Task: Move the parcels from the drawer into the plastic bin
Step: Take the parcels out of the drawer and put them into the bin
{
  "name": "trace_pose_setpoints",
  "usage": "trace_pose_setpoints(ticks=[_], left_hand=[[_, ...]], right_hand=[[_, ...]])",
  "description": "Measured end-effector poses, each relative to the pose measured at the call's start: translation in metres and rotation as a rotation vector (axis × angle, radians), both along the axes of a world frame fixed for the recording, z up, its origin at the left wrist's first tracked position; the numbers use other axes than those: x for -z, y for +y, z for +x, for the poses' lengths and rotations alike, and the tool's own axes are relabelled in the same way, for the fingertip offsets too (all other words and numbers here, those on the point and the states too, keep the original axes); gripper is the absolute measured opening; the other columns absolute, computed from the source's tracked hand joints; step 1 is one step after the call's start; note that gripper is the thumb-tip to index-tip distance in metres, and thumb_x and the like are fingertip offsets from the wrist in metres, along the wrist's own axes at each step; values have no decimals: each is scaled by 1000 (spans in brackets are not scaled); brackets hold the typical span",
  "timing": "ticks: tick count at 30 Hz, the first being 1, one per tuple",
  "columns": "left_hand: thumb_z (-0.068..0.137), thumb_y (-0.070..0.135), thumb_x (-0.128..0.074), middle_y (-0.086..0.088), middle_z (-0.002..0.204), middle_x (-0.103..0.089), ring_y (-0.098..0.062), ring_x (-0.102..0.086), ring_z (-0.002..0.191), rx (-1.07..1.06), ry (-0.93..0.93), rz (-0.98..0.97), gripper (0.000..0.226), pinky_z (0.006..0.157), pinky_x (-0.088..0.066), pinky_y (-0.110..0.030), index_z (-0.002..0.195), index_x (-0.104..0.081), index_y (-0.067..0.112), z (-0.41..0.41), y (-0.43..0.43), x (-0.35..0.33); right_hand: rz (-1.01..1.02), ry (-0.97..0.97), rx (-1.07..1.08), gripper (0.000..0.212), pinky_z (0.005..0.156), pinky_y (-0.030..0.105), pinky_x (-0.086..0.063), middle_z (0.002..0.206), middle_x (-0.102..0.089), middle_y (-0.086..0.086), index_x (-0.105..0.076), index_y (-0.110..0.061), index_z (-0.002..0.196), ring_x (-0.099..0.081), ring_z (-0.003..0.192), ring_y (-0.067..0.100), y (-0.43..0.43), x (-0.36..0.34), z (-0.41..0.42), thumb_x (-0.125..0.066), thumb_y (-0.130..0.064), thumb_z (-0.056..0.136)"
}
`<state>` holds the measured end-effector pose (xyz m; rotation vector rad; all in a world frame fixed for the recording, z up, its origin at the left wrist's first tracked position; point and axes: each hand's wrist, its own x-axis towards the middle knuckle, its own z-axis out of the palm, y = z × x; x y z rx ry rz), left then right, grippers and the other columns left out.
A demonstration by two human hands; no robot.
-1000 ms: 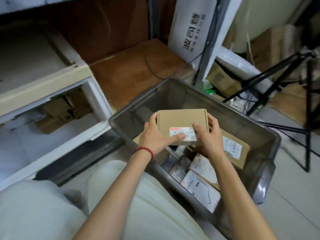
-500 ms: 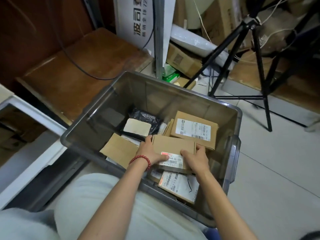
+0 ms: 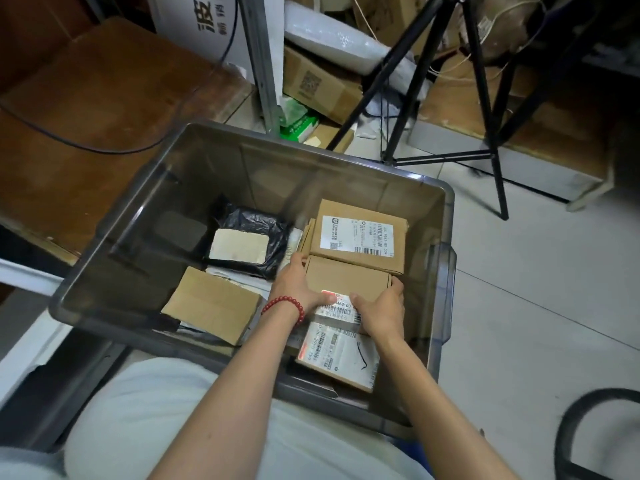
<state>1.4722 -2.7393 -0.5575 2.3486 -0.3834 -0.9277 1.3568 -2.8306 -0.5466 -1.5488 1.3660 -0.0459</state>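
From the head camera, the task looks well under way but cannot be called finished. The grey translucent plastic bin (image 3: 446, 271) stands on the pale tiled floor (image 3: 536, 306) in front of the person's knees, and it already holds several parcels. Both hands are inside it, lowering 1 more. The small brown cardboard parcel (image 3: 346, 277) with a red-and-white label on its near edge sits low in the bin, resting on or just above the parcels beneath it. The left hand (image 3: 294, 285), which wears a red bead bracelet (image 3: 284, 304) at the wrist, grips the parcel's left side with the thumb on the label. The right hand (image 3: 381, 310) grips its near right corner, fingers curled round the edge. Neither hand has let go, so this parcel is placed but not released. Just behind it and touching it lies a larger cardboard box with a white shipping label (image 3: 360, 237). To the left is a black plastic mailer bag with a pale label (image 3: 256, 220), and nearer the left wall a flat plain cardboard parcel (image 3: 213, 304). Under the hands, against the near wall, lies a labelled cardboard parcel (image 3: 339, 355). That makes at least 5 parcels in the bin, with paler packets partly hidden beneath. Only a white edge (image 3: 24, 275) at the far left may belong to the drawer, and its inside is out of view, so I cannot tell how many parcels remain. A black tripod (image 3: 485, 98) stands behind the bin.
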Motion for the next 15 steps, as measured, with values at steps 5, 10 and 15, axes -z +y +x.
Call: trace_pose_setpoints(ticks=[5,10,15], left_hand=[[60,32,-89,-3,134,-52,-21,-49,121,-10,-2,-76,94,102,-41,-36,136,-35,23,1,5,5],[61,37,-88,-4,138,-50,-21,-50,123,15,245,0,98,103,-40,-34,140,-35,15,5,12,12],[64,36,-87,-3,135,-49,-17,-50,114,95,416,31,108,102,-38,-30,146,-18,17,6,18,18]], right_hand=[[-130,-15,-48,77,113,39,-29,155,-24,12,-19,-10,150,-32,140,28,6,-4,6,-66,-9,89],[-155,-5,-90,71,114,40,-29,156,-17,10,-20,-13,150,-31,141,28,6,-2,1,-61,-7,93],[-160,-2,-119,72,113,39,-30,156,-17,10,-19,-12,150,-32,141,28,6,1,-2,-62,-8,92]])
